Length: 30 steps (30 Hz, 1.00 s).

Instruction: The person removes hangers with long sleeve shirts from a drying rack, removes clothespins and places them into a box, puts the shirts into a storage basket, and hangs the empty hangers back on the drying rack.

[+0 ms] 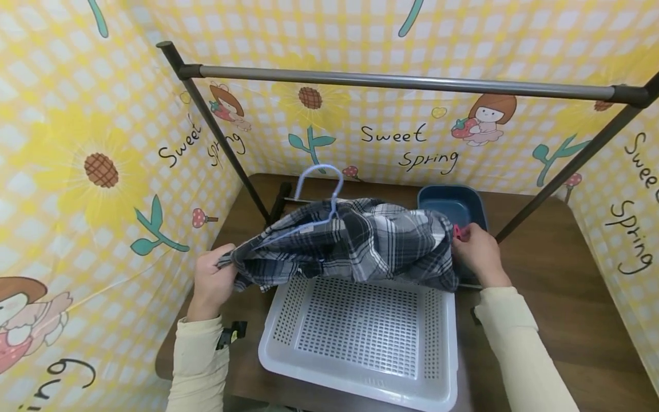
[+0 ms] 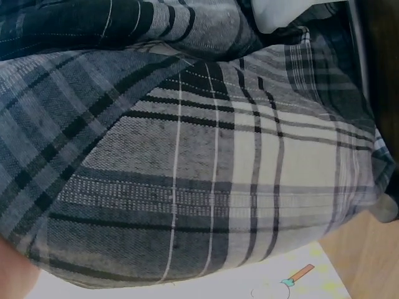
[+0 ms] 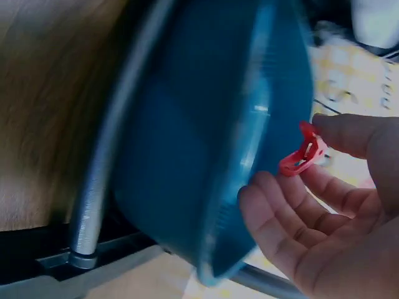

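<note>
A grey, black and white plaid shirt (image 1: pixel 381 237) hangs bunched on a light blue hanger (image 1: pixel 333 197), whose hook sticks up above the cloth. My left hand (image 1: pixel 212 283) grips the shirt and the hanger's end at the left. In the left wrist view the plaid cloth (image 2: pixel 206 162) fills most of the picture and hides the fingers. Between thumb and fingers my right hand (image 1: pixel 479 254) pinches a small red clothespin (image 3: pixel 305 151), close to the shirt's right end in the head view. Below the shirt stands a white perforated basket (image 1: pixel 360 383).
A blue plastic basin (image 1: pixel 453 200) stands at the back right of the brown table (image 1: pixel 546 286). Over the table runs the grey bar (image 1: pixel 391 82) of a drying rack, with dark posts (image 1: pixel 221 137) on both sides. Yellow checked cloth walls surround the table.
</note>
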Each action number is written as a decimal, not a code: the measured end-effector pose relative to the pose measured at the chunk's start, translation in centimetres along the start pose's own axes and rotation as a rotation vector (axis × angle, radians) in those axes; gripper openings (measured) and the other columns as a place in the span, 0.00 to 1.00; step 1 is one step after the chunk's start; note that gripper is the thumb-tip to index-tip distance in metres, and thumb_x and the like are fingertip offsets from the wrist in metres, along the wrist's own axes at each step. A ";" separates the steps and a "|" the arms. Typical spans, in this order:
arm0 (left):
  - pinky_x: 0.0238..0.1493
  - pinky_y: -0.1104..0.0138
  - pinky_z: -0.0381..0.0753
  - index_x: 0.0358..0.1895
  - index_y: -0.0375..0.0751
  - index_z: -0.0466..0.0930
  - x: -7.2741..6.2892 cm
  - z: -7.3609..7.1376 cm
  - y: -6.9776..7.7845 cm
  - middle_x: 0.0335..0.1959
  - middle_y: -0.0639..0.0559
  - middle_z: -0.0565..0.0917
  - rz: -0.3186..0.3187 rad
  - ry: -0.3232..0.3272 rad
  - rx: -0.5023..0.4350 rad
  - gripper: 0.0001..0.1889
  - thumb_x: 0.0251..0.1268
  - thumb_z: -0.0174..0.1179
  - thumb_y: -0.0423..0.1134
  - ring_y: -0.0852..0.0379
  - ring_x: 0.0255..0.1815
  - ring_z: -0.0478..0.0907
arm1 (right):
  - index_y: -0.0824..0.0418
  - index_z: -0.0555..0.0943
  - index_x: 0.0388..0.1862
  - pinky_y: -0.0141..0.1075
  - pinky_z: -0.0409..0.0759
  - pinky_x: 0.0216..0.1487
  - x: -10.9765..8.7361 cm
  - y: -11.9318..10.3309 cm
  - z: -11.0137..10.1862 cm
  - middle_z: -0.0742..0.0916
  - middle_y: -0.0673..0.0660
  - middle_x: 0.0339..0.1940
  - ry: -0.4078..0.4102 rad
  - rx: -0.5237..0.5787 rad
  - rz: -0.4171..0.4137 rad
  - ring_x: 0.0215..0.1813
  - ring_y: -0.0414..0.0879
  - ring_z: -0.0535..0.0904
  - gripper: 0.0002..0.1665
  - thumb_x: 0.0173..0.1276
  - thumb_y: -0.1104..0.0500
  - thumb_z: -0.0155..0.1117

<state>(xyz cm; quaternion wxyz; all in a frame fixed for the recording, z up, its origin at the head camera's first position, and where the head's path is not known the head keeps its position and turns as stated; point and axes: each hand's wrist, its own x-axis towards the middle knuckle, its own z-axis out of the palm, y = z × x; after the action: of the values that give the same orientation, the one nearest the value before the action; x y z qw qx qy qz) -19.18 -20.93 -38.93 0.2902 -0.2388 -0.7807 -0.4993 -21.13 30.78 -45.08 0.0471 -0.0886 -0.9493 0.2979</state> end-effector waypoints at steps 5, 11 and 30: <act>0.14 0.72 0.59 0.15 0.44 0.68 -0.1 -0.1 -0.1 0.12 0.57 0.67 0.006 -0.036 -0.007 0.18 0.52 0.52 0.16 0.65 0.12 0.62 | 0.69 0.73 0.36 0.58 0.74 0.37 1.4 1.0 1.8 0.82 0.69 0.33 -0.056 -0.119 0.007 0.37 0.66 0.79 0.15 0.70 0.55 0.58; 0.15 0.72 0.58 0.16 0.44 0.67 0.0 -0.1 -0.1 0.12 0.56 0.66 0.027 -0.032 -0.014 0.18 0.54 0.51 0.17 0.65 0.12 0.60 | 0.73 0.73 0.46 0.61 0.76 0.44 2.1 1.0 3.6 0.81 0.76 0.43 -0.109 -0.177 0.023 0.45 0.70 0.79 0.17 0.73 0.58 0.50; 0.15 0.71 0.56 0.16 0.42 0.67 0.3 0.2 0.0 0.12 0.56 0.65 0.021 -0.036 0.004 0.18 0.51 0.51 0.14 0.64 0.13 0.59 | 0.78 0.72 0.54 0.64 0.75 0.47 2.0 1.6 4.0 0.78 0.80 0.49 -0.054 -0.202 0.058 0.51 0.74 0.77 0.23 0.78 0.56 0.48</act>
<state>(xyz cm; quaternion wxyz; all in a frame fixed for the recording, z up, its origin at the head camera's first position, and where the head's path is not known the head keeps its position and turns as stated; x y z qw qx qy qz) -19.38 -20.71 -38.80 0.2818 -0.2556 -0.7843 -0.4901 -23.45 30.21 -49.23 0.0037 -0.1124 -0.9725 0.2041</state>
